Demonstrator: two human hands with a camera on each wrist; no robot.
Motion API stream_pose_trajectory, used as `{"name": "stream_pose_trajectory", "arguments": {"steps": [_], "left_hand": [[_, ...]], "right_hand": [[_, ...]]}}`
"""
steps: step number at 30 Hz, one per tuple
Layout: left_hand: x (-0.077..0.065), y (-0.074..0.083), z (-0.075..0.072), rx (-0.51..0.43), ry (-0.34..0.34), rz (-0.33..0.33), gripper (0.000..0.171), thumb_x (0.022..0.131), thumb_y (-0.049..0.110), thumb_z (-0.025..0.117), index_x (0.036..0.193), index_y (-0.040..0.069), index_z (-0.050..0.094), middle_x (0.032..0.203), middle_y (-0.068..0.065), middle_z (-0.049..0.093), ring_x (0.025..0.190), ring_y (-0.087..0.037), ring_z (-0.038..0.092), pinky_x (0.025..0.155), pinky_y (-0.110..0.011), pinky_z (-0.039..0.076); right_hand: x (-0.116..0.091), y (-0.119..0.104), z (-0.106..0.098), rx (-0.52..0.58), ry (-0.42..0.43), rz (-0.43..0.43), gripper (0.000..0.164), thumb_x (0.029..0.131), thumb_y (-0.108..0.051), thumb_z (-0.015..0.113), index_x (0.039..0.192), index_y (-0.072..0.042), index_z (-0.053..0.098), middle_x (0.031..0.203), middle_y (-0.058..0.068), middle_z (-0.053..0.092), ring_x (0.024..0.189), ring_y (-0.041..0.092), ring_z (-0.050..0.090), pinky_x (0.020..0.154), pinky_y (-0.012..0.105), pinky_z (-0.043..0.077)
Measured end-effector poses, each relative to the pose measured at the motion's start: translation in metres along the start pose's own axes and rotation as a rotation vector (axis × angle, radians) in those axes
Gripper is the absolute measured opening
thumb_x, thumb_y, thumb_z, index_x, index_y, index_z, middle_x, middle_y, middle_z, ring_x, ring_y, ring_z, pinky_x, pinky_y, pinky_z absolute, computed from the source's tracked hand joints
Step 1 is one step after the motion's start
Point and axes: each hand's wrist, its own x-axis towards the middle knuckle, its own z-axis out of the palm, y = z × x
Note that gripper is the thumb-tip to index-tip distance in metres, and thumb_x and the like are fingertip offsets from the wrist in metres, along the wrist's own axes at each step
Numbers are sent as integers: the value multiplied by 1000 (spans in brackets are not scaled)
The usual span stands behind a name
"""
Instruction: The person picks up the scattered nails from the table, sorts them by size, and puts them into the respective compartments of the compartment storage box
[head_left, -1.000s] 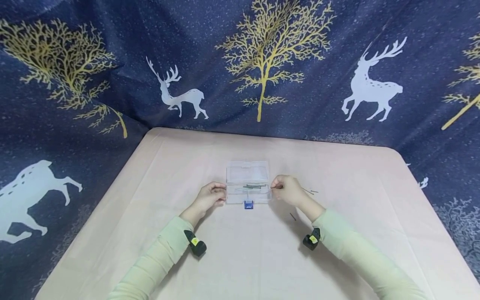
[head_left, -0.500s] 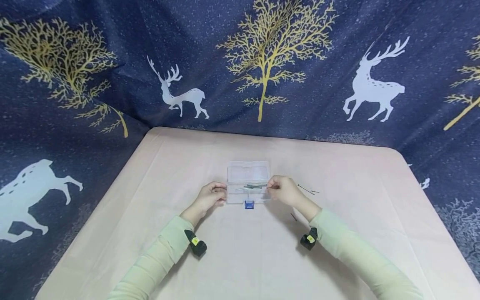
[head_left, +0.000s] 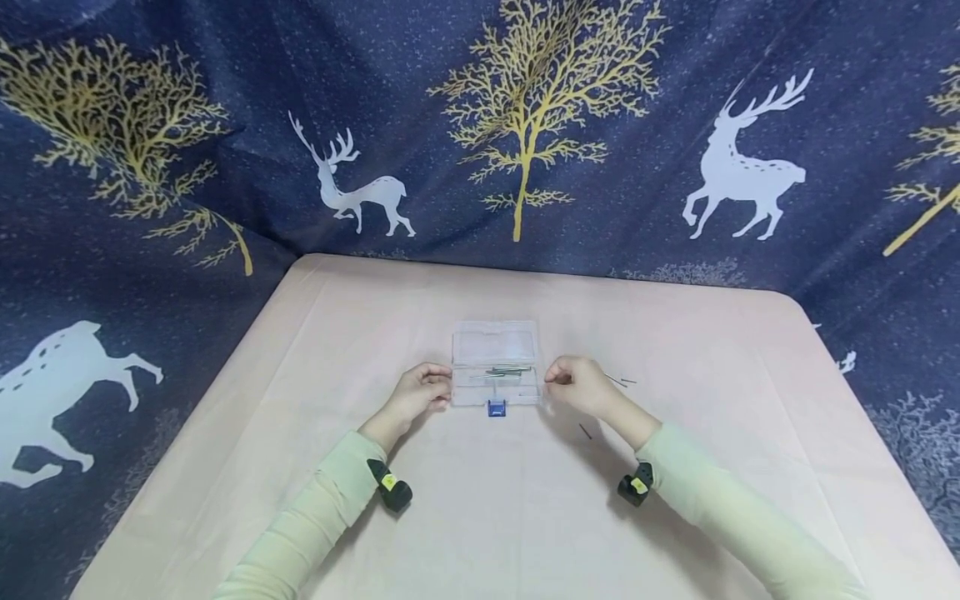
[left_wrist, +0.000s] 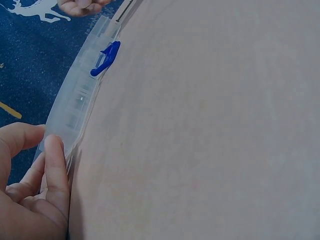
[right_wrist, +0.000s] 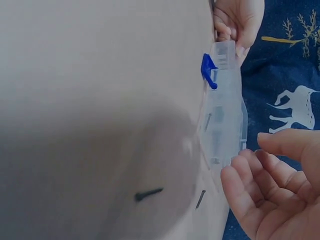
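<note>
- on the pale table (head_left: 480,500), where is the clear box (head_left: 496,343)?
- near the middle, lid laid back, blue latch (head_left: 497,408) toward the person, thin metal rods (head_left: 508,371) in its far part.
- and the hands?
- the left hand (head_left: 415,392) grips the box's left end. the right hand (head_left: 588,387) is just beside the right end, loosely curled, thumb a little apart from the fingertips; small dark nails (head_left: 586,431) lie near it.

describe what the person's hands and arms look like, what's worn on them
The left hand and right hand are bare, without gloves. The left sleeve and right sleeve are long and pale green. A small black device with a yellow patch sits at each wrist: left device, right device.
</note>
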Motion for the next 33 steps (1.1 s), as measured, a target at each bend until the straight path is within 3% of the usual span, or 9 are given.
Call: {"name": "stream_pose_trajectory", "arguments": {"steps": [10,21,27,33], "left_hand": [[0,-1,-2,14,-5,15,36,86,-5,53,121,-11,50,92,-5,59,71,-8,58,59,-15,55],[0,-1,-1,-3,-10,18,36,86,-6,53,121,-11,49,90,-4,59,70,-7,57,59,-14,54],[0,0,-1,-7,-5,5,36,86,-6,53,121,-11,49,90,-3,58,71,-7,57,59,-14,54],[0,0,0,10,7,4,34,86,-5,54,120,-10,51,89,-3,57,70,-7,57,60,-14,55]], "right_hand": [[-24,10,-8,-89,-59,56,8,81,-2,65,87,3,64,82,8,67,79,21,62,77,38,57],[-50,18,-16,-126,-81,80,5,80,-5,67,82,-1,64,74,2,62,69,11,55,63,21,50],[-61,21,-17,-176,-91,127,4,78,-4,68,81,-5,65,73,-1,62,68,10,54,61,23,49],[-69,21,-12,-159,-101,110,5,77,-3,69,78,-4,65,71,0,62,65,9,53,57,19,49]]}}
